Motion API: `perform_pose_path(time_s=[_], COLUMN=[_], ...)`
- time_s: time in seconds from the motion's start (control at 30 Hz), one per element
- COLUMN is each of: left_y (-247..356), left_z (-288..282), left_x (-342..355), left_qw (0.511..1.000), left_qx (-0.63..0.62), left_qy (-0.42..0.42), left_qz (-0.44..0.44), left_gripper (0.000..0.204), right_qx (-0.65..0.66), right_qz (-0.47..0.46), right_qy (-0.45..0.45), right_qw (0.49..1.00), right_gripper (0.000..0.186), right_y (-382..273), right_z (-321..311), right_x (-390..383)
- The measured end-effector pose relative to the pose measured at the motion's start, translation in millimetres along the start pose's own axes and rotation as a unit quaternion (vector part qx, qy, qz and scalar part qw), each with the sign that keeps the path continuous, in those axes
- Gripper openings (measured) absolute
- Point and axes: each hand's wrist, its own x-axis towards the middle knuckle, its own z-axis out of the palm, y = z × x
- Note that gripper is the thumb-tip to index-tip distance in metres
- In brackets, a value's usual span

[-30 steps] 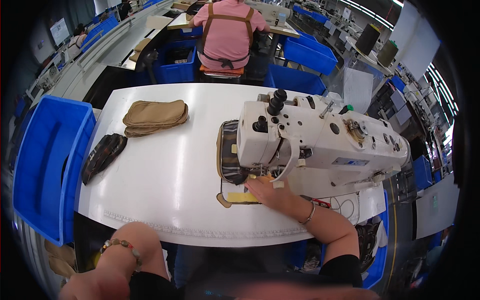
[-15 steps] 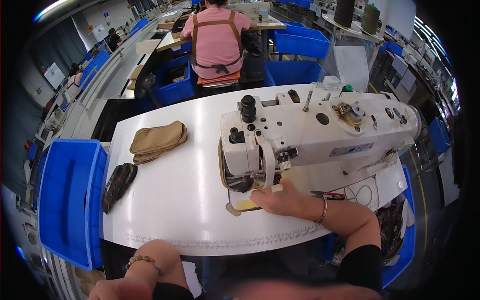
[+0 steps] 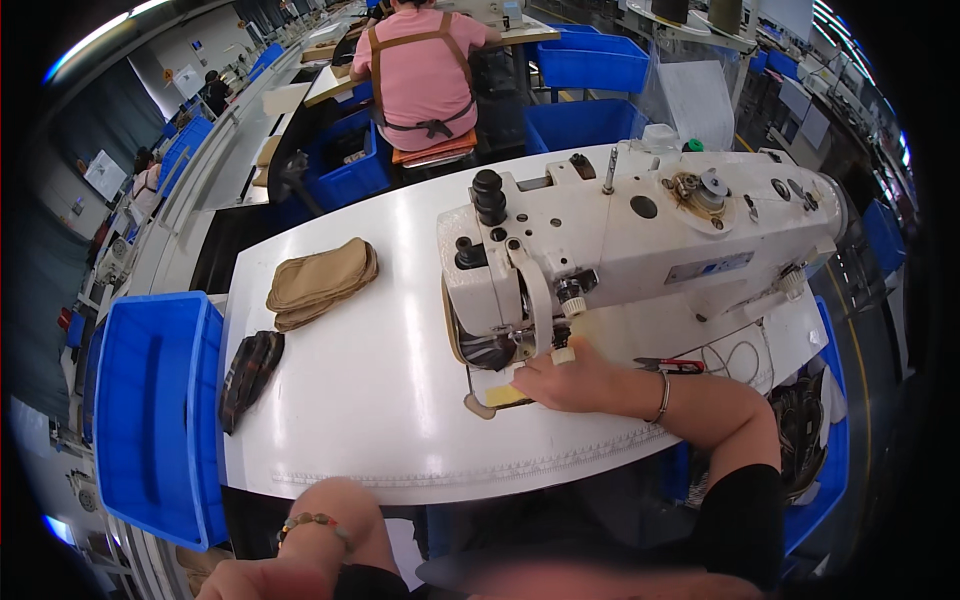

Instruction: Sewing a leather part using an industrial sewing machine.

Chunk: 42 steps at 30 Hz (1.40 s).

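View shifted; right hand (image 3: pixel 568 382) beside dark fabric (image 3: pixel 485 354), left hand (image 3: pixel 262 578) at lower edge; cannot tell either grip

White table (image 3: pixel 400 350): room to pass — between tan pile (image 3: pixel 322 283) and sewing machine (image 3: pixel 640 240).
Left side: dark bundle (image 3: pixel 252 378), then blue bin (image 3: pixel 207 430), block.
Machine front: right hand (image 3: pixel 565 383) — in the way.

The view has tilted, so the blue bin (image 3: pixel 212 420) sits lower; the right hand (image 3: pixel 575 382), stretched flatter a second ago, has curled; the scissors (image 3: pixel 682 367), partly covered earlier, show more fully.
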Motion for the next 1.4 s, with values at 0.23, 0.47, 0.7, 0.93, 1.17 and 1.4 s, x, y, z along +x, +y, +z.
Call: perform_pose_path(time_s=[0.23,0.47,0.7,0.93,1.17,1.4], left_y=[-2.3,-7.2,-2.0,5.1,6.7,6.2], left_z=[-1.8,4.1,-1.2,-1.4,-3.5,-3.5], left_x=[0.6,0.7,-5.8,-11.1,-11.3,-9.3], left_qw=[1.000,0.997,0.996,0.995,0.995,0.995], left_qx=[-0.025,-0.055,-0.056,-0.083,-0.082,-0.080], left_qy=[0.013,0.049,0.064,0.063,0.042,0.047], left_qz=[0.013,0.004,0.016,0.001,-0.038,-0.021], left_gripper=[0.050,0.044,0.046,0.044,0.044,0.045], right_qx=[0.040,0.032,0.056,0.042,0.084,0.068], right_qz=[-0.015,-0.017,-0.017,-0.011,-0.018,-0.010], right_qy=[0.004,0.024,0.008,-0.020,0.011,-0.012], right_qw=[0.999,0.999,0.998,0.999,0.996,0.998], right_gripper=[0.015,0.018,0.020,0.018,0.017,0.018], right_y=[1.0,-1.3,-1.8,-3.3,-0.7,-5.3], right_z=[-0.1,-5.5,-2.7,-11.2,-3.6,-1.6], right_x=[0.3,2.6,4.3,4.5,-1.7,1.6])
